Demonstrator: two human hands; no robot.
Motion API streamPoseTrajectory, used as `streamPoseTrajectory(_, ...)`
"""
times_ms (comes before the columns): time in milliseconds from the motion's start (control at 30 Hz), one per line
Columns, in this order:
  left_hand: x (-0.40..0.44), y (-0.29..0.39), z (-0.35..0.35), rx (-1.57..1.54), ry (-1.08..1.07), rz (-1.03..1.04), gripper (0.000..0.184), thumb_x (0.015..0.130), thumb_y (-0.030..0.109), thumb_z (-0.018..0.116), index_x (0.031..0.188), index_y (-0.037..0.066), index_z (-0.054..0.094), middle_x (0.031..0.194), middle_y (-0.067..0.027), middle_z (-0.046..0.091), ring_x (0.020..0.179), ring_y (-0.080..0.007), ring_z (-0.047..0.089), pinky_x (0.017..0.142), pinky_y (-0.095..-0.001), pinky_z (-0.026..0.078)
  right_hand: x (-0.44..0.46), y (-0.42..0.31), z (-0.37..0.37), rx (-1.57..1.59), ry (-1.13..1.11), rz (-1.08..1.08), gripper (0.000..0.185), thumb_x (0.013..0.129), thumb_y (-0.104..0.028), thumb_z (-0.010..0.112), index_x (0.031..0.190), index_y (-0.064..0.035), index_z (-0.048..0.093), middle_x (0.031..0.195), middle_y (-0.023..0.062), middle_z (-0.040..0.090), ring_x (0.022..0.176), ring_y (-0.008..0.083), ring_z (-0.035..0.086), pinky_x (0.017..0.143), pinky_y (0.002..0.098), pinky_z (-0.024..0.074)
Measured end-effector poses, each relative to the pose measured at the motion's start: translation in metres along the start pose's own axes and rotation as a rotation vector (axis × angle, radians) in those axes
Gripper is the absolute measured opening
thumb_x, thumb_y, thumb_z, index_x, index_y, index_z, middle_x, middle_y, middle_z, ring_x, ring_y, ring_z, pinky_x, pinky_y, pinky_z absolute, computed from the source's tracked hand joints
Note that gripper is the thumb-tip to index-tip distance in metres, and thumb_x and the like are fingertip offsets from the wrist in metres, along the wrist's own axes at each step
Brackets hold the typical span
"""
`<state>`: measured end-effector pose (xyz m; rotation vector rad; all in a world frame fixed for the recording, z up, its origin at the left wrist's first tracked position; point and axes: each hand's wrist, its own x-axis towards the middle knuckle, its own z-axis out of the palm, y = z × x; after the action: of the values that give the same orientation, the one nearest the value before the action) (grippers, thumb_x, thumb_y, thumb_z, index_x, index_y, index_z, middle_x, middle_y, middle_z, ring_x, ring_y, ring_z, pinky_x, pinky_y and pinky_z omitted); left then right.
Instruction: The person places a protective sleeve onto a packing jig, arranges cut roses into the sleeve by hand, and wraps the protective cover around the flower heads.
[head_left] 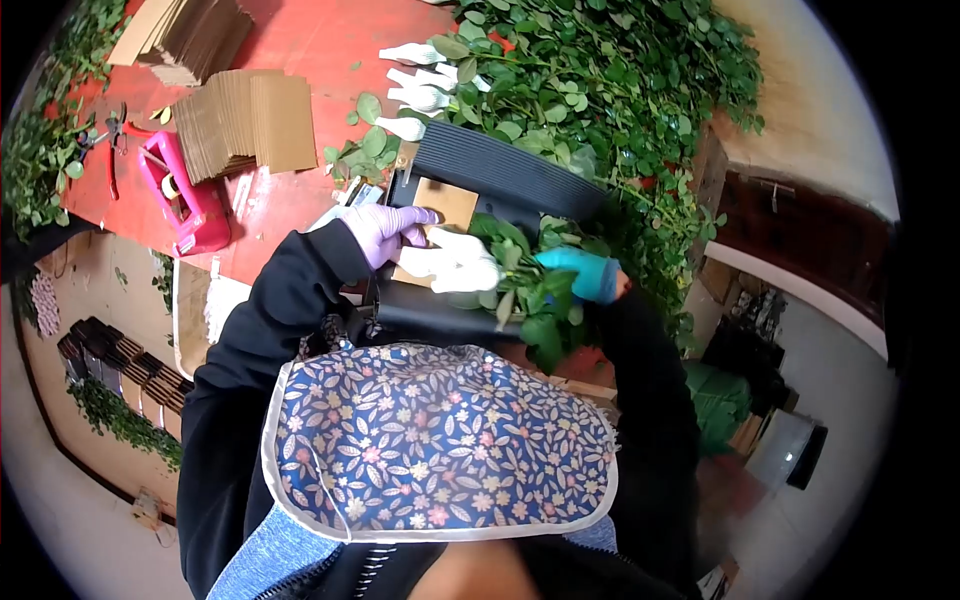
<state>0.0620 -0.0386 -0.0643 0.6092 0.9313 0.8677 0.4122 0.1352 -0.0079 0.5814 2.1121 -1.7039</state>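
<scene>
Several flower heads in white net sleeves (465,265) lie bunched over a brown cardboard piece (446,203) in a black ribbed holder (510,165). At their left is my left hand (385,228) in a lilac glove, its fingers reaching onto the cardboard and touching the white sleeves; whether it grips them is hidden. To the right, my right hand (582,273) in a teal glove is closed around the leafy green stems (515,265) of the bunch. Some leaves hang below the right hand, over the holder's near edge.
Cut leafy stems (600,90) are heaped beyond and right of the holder, with more white-sleeved heads (420,95) at their left. Cardboard stacks (245,125), a pink tape dispenser (185,195) and red-handled pruners (113,150) sit on the red table (300,40).
</scene>
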Motion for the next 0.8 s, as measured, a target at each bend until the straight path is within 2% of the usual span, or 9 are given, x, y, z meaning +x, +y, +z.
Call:
streamPoseTrajectory(33,0.001,0.003,0.0,0.019,-0.002,0.055,0.033,0.089,0.008,0.065,0.122,0.009,0.064,0.088,-0.0054,0.064,0.085,-0.0163,0.063,0.081,-0.0308,0.054,0.025,0.006,0.008,0.37,-0.131,0.245,0.044,0.089,0.002,0.057,0.133,0.0004,0.052,0.123,0.0129,0.06,0.103,0.0211,0.063,0.09,0.0336,0.0525)
streamPoseTrajectory(167,-0.021,0.026,0.004,0.888,-0.062,0.379,0.052,0.084,0.0,0.06,0.135,0.008,0.052,0.09,-0.0108,0.07,0.078,-0.0181,0.069,0.079,-0.0293,0.056,0.022,0.002,0.005,0.183,-0.117,0.031,0.048,0.092,0.0,0.057,0.139,-0.0016,0.045,0.124,0.0121,0.06,0.107,0.0227,0.062,0.095,0.038,0.0529)
streamPoseTrajectory(233,-0.026,0.039,0.011,0.886,-0.068,0.283,0.054,0.082,-0.002,0.059,0.135,0.008,0.052,0.094,-0.0112,0.071,0.082,-0.0189,0.07,0.08,-0.0294,0.056,0.021,0.01,0.003,1.117,-0.119,0.417,0.051,0.092,0.002,0.057,0.141,-0.0022,0.042,0.126,0.0127,0.059,0.111,0.024,0.061,0.097,0.0402,0.0526)
streamPoseTrajectory(267,-0.027,0.043,0.015,0.883,-0.068,0.197,0.057,0.08,-0.005,0.059,0.135,0.009,0.051,0.097,-0.0116,0.071,0.085,-0.0198,0.07,0.08,-0.0296,0.055,0.019,0.012,0.003,1.12,-0.116,0.42,0.051,0.092,0.002,0.057,0.141,-0.0022,0.042,0.126,0.0127,0.059,0.111,0.024,0.061,0.097,0.0402,0.0526)
streamPoseTrajectory(367,-0.023,0.02,0.006,0.849,-0.033,0.325,0.058,0.08,-0.007,0.056,0.136,0.009,0.051,0.1,-0.0109,0.071,0.087,-0.0208,0.07,0.08,-0.0296,0.055,0.013,0.002,-0.006,0.423,-0.111,0.217,0.049,0.091,0.005,0.055,0.139,-0.0006,0.045,0.126,0.0142,0.06,0.11,0.0235,0.062,0.095,0.0388,0.0536)
streamPoseTrajectory(533,-0.025,0.027,0.007,0.821,0.0,0.327,0.05,0.085,-0.003,0.058,0.133,0.009,0.054,0.099,-0.0106,0.07,0.084,-0.0222,0.069,0.079,-0.0296,0.055,0.011,-0.013,-0.016,0.555,-0.025,0.35,0.041,0.088,0.009,0.052,0.128,0.0024,0.055,0.117,0.0132,0.065,0.104,0.0208,0.064,0.088,0.0331,0.0543)
streamPoseTrajectory(667,-0.026,0.03,0.006,0.737,-0.057,0.15,0.048,0.085,0.003,0.065,0.131,0.008,0.055,0.098,-0.0102,0.07,0.083,-0.0213,0.068,0.078,-0.0302,0.054,0.011,-0.004,-0.007,0.256,-0.068,0.24,0.04,0.087,0.003,0.057,0.127,0.0026,0.056,0.115,0.016,0.065,0.101,0.0246,0.065,0.088,0.0367,0.0533)
streamPoseTrajectory(733,-0.019,0.024,0.007,0.904,-0.091,0.24,0.049,0.081,0.016,0.072,0.126,0.01,0.056,0.095,-0.0162,0.069,0.083,-0.0297,0.068,0.075,-0.0355,0.054,0.011,-0.007,0.001,-0.345,-0.005,-0.044,0.04,0.086,-0.005,0.062,0.125,0.0026,0.057,0.113,0.0188,0.065,0.101,0.0307,0.065,0.088,0.0389,0.0525)
streamPoseTrajectory(800,-0.022,0.031,0.012,0.915,-0.108,0.2,0.05,0.08,0.018,0.074,0.126,0.01,0.055,0.097,-0.0152,0.07,0.086,-0.0292,0.069,0.077,-0.0348,0.054,0.012,-0.014,-0.005,-0.346,0.009,-0.051,0.043,0.084,-0.008,0.064,0.126,0.0017,0.058,0.114,0.0212,0.064,0.104,0.0365,0.063,0.091,0.0405,0.0505)
